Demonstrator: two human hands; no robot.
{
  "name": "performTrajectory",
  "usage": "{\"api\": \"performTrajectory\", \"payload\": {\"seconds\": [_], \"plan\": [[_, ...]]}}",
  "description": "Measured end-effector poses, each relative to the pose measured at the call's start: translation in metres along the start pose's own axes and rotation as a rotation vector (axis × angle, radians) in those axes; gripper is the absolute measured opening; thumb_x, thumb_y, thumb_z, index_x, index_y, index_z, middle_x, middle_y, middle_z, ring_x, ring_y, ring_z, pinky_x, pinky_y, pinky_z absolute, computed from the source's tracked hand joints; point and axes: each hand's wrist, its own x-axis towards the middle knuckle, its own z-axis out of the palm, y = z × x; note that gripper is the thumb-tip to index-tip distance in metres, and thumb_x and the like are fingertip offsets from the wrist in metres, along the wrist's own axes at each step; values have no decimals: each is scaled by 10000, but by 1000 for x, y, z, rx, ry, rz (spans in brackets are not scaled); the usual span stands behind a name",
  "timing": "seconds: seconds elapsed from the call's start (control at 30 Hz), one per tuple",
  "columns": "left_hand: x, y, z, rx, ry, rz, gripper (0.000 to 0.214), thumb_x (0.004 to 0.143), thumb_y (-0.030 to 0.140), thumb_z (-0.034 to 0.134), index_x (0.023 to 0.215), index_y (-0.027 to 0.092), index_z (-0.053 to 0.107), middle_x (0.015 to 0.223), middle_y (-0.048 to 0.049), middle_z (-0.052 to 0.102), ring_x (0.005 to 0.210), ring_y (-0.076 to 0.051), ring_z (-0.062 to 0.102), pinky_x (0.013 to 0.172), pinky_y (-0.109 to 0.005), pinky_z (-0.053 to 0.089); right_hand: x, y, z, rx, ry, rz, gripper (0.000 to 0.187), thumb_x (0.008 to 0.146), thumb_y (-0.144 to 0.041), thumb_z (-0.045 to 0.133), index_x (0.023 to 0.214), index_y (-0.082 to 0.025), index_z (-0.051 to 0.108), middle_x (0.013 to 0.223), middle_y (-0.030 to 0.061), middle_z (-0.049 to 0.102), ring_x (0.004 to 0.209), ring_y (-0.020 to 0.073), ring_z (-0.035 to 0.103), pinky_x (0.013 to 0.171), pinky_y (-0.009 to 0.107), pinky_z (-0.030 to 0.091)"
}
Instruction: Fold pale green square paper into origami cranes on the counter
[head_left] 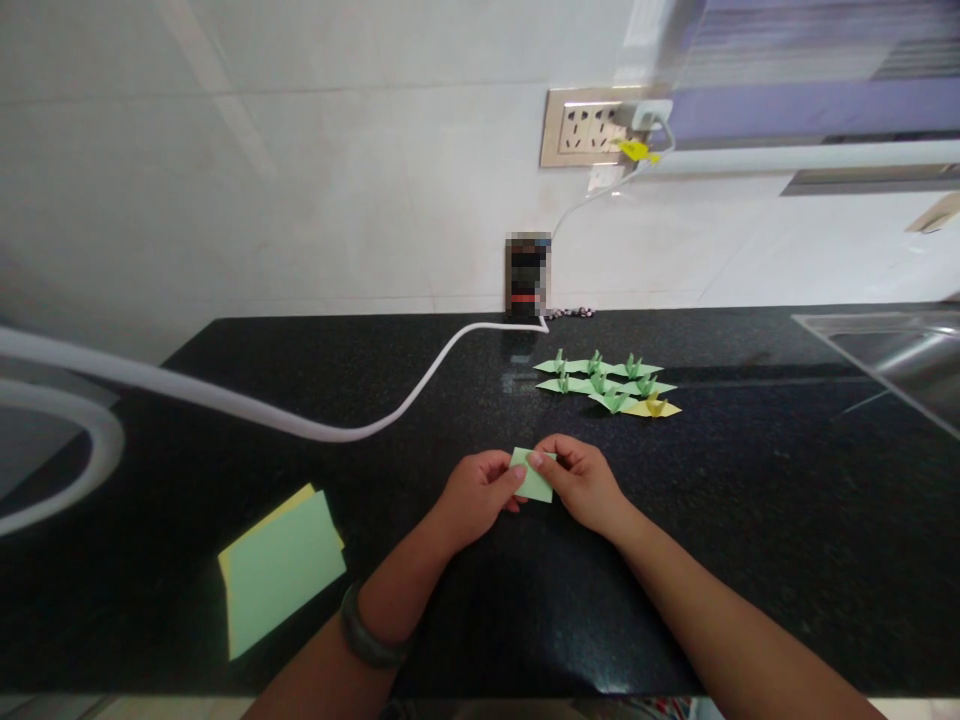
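Note:
A small folded piece of light green paper (534, 478) is pinched between both hands just above the black countertop (750, 540). My left hand (478, 493) grips its left edge with thumb and fingers closed. My right hand (581, 483) grips its right side, thumb pressed on the top edge. A dark bracelet circles my left wrist. Behind the hands lies a cluster of several folded paper cranes (604, 383), mostly green, with one yellow crane (654, 406) at the front right.
A stack of green and yellow paper sheets (279, 568) lies at the front left. A white cable (322, 425) runs across the counter to a phone (528, 274) propped against the wall. A wall socket (589, 126) sits above; a steel sink (892, 350) is far right.

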Motion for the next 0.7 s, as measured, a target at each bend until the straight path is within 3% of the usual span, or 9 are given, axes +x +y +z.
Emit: {"api": "performTrajectory", "payload": {"seconds": [0.1,0.27,0.47,0.7], "plan": [[0,2,-1,-131,-17,-75,283,742,375,490,767,111,588,633,-53,622,535,-119,575,521,-219,420,1,-2,-1,42,-7,-8,198,749,-363,525,742,-166,539,598,-12,497,518,93,434,470,210,351],[3,3,-6,-259,97,-158,300,731,386,513,810,105,582,681,-76,649,534,-119,594,509,-211,423,4,-4,-5,166,29,-82,234,736,-317,551,929,-192,505,665,-15,476,574,98,450,516,221,381],[5,-2,-10,-295,152,-136,297,740,390,507,797,107,575,644,-66,639,507,-101,574,495,-199,414,4,-2,-8,187,-97,-97,213,744,-287,542,936,-198,515,723,-3,482,594,96,444,533,231,382],[5,-2,-10,-310,140,-133,295,742,390,504,780,103,566,617,-57,623,492,-92,558,490,-198,408,2,-2,-5,212,-127,-100,217,733,-240,559,940,-198,507,726,-8,475,619,92,442,545,219,369]]}}
